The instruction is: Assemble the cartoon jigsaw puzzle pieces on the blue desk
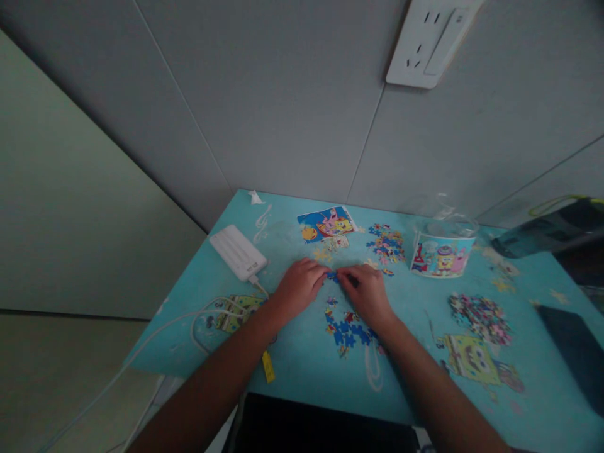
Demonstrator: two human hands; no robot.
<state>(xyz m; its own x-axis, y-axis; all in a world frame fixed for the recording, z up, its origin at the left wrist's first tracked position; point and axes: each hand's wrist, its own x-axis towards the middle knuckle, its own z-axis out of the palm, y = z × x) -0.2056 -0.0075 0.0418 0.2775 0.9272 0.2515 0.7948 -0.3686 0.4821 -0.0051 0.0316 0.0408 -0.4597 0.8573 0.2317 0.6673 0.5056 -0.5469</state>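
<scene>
My left hand [302, 281] and my right hand [367, 288] meet near the middle of the turquoise table. Between their fingertips are small blue jigsaw pieces [333, 276], pinched from both sides. How many pieces are held is too small to tell. Just below, nearer to me, lies a loose group of mostly blue puzzle pieces [346, 330], partly hidden by my right wrist. A picture card [330, 224] with cartoon figures lies beyond my hands. To its right is a heap of yellow, blue and red pieces [387, 243].
At the right stand a cartoon-printed tub [442, 251] and a pile of pink and mixed pieces [480, 318]. A dark bottle [550, 228] and a dark flat object [573, 352] lie farther right. At the left, a white power bank [238, 251] trails a white cable [165, 324].
</scene>
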